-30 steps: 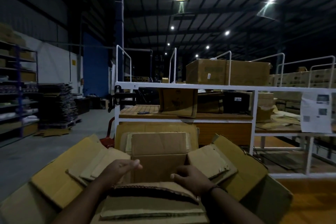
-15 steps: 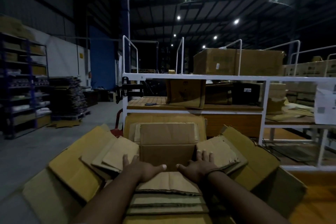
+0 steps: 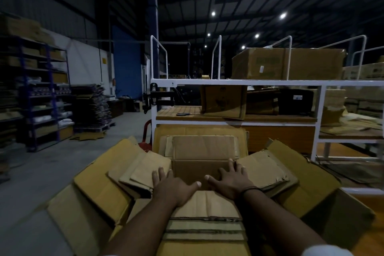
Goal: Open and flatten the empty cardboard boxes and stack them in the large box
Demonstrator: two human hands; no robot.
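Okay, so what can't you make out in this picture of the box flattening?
Head view only.
Inside of the large box: hidden under flattened cardboard, the left hand and right hand.
Label on the top-shelf box: too dim and small to read.
Tool on the wooden shelf: too small to identify.

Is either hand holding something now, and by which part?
Nothing is held: the left hand and the right hand press flat, fingers straight, on the top flattened cardboard.
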